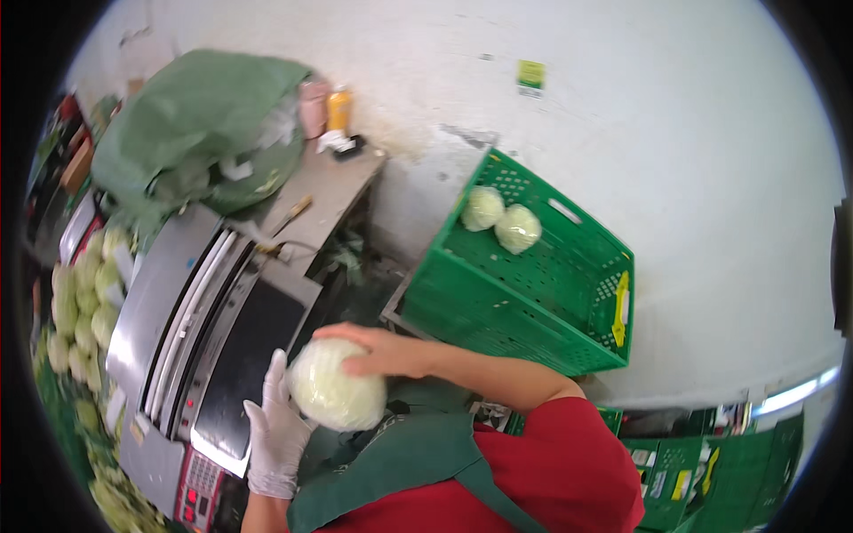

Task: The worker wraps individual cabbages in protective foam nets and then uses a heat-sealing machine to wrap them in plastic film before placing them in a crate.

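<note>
A round, pale green head of cabbage (338, 393) in shiny clear film is in front of my green apron. My bare right hand (380, 353) grips it from above, fingers spread across its top. On its left side, my left hand (274, 423) wears a white glove, with thumb and fingers apart. Its edge is against or very close to the cabbage; I cannot tell whether it touches. Just left of the glove lies the dark plate (250, 360) of a metal film-wrapping machine (156, 293). Two more wrapped cabbages (500, 220) sit at the far end of a green plastic crate (433, 313).
A red keypad panel (196, 490) with lit digits adjoins the machine. Pale vegetables (86, 300) are heaped beyond it. The side table (340, 173) bears a wooden-handled tool (293, 213), an orange bottle (338, 110) and a large green sack (200, 113). A white wall (700, 200) stands behind the crate.
</note>
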{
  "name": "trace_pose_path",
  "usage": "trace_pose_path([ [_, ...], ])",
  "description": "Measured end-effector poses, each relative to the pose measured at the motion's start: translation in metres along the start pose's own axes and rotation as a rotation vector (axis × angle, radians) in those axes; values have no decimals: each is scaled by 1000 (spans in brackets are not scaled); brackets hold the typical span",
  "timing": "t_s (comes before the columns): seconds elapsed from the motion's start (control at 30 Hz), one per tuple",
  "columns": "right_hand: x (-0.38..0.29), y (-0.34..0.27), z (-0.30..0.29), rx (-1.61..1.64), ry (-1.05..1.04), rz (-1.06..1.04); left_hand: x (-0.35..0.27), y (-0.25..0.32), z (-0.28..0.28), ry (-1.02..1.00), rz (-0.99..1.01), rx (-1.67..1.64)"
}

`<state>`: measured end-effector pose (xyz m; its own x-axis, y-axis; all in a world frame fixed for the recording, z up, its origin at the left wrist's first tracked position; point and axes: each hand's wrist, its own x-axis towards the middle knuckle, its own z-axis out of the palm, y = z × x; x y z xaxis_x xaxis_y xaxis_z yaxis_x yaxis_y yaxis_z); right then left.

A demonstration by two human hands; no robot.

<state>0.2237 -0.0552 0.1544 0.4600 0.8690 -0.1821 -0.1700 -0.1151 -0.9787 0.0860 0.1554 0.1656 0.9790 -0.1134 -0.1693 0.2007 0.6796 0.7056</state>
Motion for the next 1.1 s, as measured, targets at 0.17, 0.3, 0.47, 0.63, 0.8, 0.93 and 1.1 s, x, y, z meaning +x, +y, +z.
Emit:
trace_pose_path([
  [0.17, -131, -10, -116, 654, 550, -229, 79, -3, 69, -135, -167, 70],
  [0.3, -226, 22, -238, 484, 985, -362, 112, -33, 56, 93, -154, 145],
  [0.47, -275, 69, -352, 356, 1216, -102, 108, -51, 18, 139, -194, 150],
  [0.63, -221, 83, -446, -103, 1346, 220, 55, -35, -14, 451, 16, 178],
  [0.8, -166, 63, -436, -616, 1553, 540, -25, 25, -83, 798, 424, 342],
  [0.93, -132, 33, -376, -823, 1778, 757, -67, 108, -204, 1112, 811, 664],
  [1.1, -80, -34, -276, -916, 1985, 826, -92, 241, -351, 1469, 624, 1557],
])
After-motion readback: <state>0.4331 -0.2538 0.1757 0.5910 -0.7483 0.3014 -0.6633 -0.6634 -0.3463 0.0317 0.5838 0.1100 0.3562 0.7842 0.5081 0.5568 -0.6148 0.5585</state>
